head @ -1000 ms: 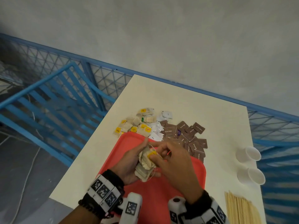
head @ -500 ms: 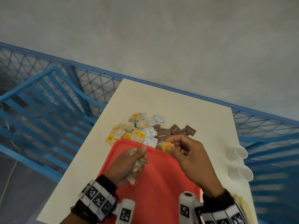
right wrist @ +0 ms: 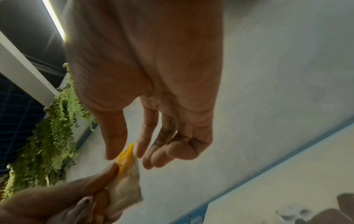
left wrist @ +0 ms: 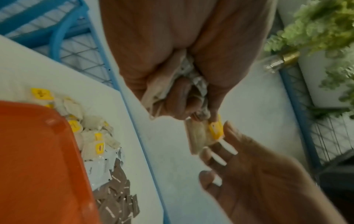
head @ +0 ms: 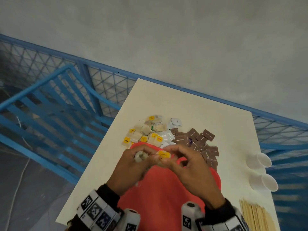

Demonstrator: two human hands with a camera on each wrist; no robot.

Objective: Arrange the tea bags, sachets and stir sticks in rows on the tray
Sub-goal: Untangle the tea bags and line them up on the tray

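Note:
Both hands hover over the far edge of the red tray [head: 166, 189]. My left hand [head: 145, 155] grips a bunch of crumpled tea bags [left wrist: 180, 84] in its curled fingers. One tea bag with a yellow tag [head: 164, 154] sticks out at its fingertips. My right hand [head: 168, 151] pinches that tag [right wrist: 125, 157] between thumb and index finger, while the left thumb still lies on the bag. Loose tea bags [head: 146, 132], white sachets [head: 166, 137] and brown sachets [head: 196, 139] lie heaped on the table beyond the tray. No items show on the visible part of the tray.
Two white paper cups [head: 260, 161] lie on their sides at the table's right edge. Wooden stir sticks [head: 256, 217] lie bundled at the near right corner. A blue metal railing [head: 50, 114] runs to the left of and behind the table [head: 191, 110].
Half a second ago my right hand held a yellow-tagged bag apart from the left. Now the two hands meet again at the tray's far edge, around one tagged bag.

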